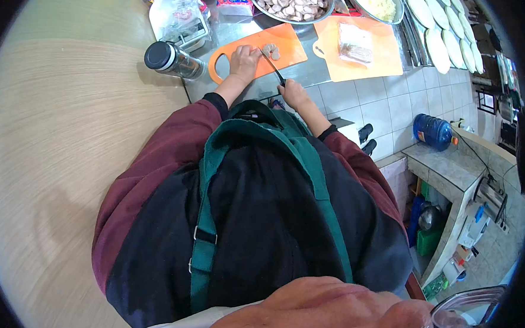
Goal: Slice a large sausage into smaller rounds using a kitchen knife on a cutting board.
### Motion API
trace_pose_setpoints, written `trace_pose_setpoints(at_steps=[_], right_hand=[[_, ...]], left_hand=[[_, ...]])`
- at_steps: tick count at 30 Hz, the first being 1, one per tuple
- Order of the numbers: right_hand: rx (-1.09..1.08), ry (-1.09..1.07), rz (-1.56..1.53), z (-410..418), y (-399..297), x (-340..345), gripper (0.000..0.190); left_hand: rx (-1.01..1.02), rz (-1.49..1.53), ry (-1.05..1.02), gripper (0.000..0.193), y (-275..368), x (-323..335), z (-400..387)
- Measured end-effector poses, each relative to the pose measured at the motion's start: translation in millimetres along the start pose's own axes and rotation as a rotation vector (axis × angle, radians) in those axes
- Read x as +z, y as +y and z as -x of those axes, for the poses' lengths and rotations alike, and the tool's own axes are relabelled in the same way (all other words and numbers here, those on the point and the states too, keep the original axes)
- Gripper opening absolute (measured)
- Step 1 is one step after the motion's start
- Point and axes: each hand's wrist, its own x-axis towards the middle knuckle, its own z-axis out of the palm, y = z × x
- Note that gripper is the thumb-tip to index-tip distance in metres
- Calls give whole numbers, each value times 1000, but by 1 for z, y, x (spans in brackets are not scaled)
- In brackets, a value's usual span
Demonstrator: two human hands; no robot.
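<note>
My left hand [244,61] rests on an orange cutting board [289,38] with its fingers bent. Whatever lies under those fingers is hidden. My right hand [293,92] grips the black handle of a kitchen knife [271,63] just past the board's near edge. Its blade slants over the board, and the tip is close to my left fingertips. Several thin round slices [272,52], probably sausage, lie right beside the blade. Behind the board, a metal bowl [331,10] is full of similar pinkish slices.
A clear plastic packet [355,45] lies on a second, lighter orange board [386,66]. Farther right are a bowl of grated cheese [381,4] and pale oval dough pieces [437,16]. A black-lidded jar [174,61] and a bag-covered kitchen scale [193,36] stand left.
</note>
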Motion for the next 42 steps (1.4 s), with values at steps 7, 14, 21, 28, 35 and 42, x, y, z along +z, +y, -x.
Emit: trace_pose_setpoints(at_steps=[7,14,21,28,35,42], right_hand=[[-8,105,-61,0,-5,4,36],[-21,124,-31,2,-2,2,37],[-29,123,-14,5,-11,-5,35],[-74,122,-6,-7,-11,-2,32],[-78,128,109,-25,-24,5,39],[48,71,-95,-1,-11,10,34]], left_hand=[[-135,67,-137,23,-2,3,9],[-146,28,-212,26,5,6,3],[-117,19,-188,18,5,2,1],[-96,10,-207,20,0,7,2],[-107,20,-217,22,3,9,3],[-105,19,-170,21,0,10,5]])
